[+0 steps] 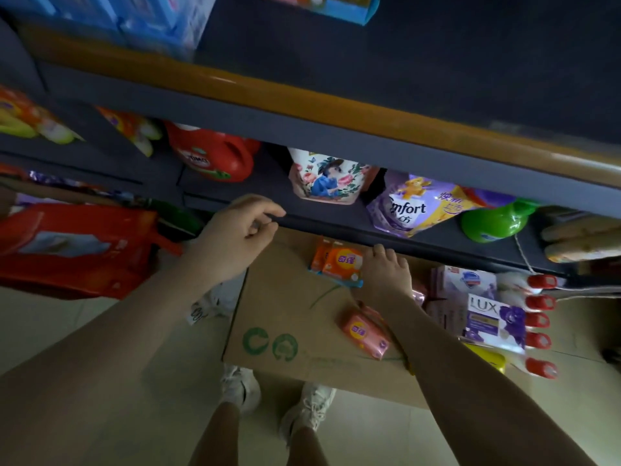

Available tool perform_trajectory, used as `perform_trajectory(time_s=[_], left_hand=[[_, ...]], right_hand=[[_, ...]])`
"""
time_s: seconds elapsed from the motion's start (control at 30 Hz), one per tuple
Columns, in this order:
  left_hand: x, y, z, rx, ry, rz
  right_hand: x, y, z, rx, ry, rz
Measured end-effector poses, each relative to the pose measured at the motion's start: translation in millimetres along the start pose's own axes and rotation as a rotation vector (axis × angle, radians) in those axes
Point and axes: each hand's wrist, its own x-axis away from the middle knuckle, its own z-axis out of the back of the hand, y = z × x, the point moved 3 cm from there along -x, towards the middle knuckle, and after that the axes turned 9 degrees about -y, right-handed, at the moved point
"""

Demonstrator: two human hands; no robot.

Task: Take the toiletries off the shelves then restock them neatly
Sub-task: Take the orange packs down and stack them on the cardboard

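head view, steeply downward, close to shelf [336,227].

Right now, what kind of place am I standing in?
Probably a small shop's household goods aisle: dark shelves carry a red detergent jug and a purple Comfort softener pouch, and boxed soaps lie on a flattened cardboard box on the floor.

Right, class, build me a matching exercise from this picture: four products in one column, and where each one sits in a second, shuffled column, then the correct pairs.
Things:
1. red detergent jug
2. Comfort pouch
3. Lux box
4. pink soap pack

Places:
A. on the cardboard, under the right forearm
B. shelf, left of the floral pack
C. low down, beside the red-capped bottles
D. shelf, left of the green bottle

Pairs: 1-B, 2-D, 3-C, 4-A
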Motion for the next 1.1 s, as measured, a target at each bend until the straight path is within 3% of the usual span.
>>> perform_trajectory(time_s=[0.2, 0.27, 0.4, 0.57, 0.77, 0.97, 1.1], left_hand=[[7, 5, 33, -0.097, 0.037, -0.139], [9, 15, 51, -0.155, 0.065, -0.210], [9, 44, 95, -0.327, 0.223, -0.337], [5, 74, 149, -0.429, 0.413, -0.374], [-5, 67, 176, -0.673, 0.452, -0.377], [-20, 49, 179, -0.767, 0.466, -0.313], [-21, 47, 179, -0.754, 0.501, -0.356]], right_hand=[[2, -15, 10, -0.006, 0.101, 0.053], [16, -26, 32, -0.129, 0.234, 0.130], [68, -52, 115, -0.444, 0.606, 0.395], [100, -72, 231, -0.656, 0.775, 0.514], [50, -85, 295, -0.556, 0.845, 0.310], [3, -90, 297, -0.294, 0.689, 0.040], [-1, -92, 299, -0.190, 0.784, -0.075]])
